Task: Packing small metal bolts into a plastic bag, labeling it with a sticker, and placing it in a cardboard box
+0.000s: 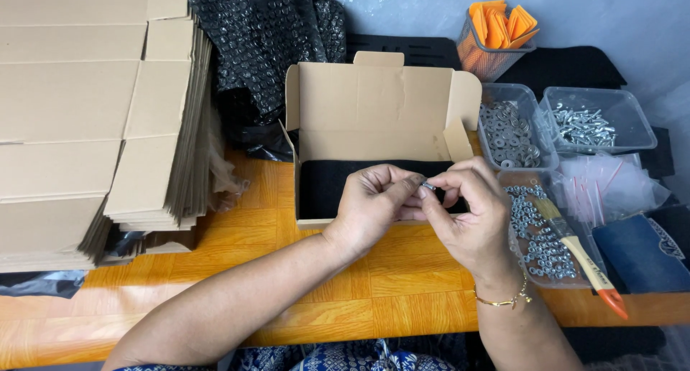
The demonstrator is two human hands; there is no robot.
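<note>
We see both hands meeting just in front of an open cardboard box (381, 105). The left hand (370, 206) and the right hand (471, 216) pinch one small metal fastener (428, 186) between them, fingers (402, 181) of each closed on it; it looks like a screw with a washer or nut, though it is too small for us to be sure.

What we judge could go wrong: the piece is tiny and smooth, so a loose pinch could let it slip, and it would drop onto the black padding (323, 188) inside the box directly beneath the fingers, or roll over the orange counter (359, 285) toward the person. The right wrist also sits close to the shallow tray of nuts (546, 249) just to the right of the fingers, and a wide elbow move could tip it or knock the paintbrush (582, 252) lying across it.

Counting what we can:
- One open box, and one tall stack of flat cartons (79, 112) far left of the fingers.
- Three clear containers to the right: washers (509, 134), screws (586, 125), and the nut tray.
- One mesh cup of orange plastic pieces (496, 37) beyond them.
- One heap of small zip bags (604, 188), and one paintbrush.
- One gold bracelet (503, 299) on the right wrist.
</note>
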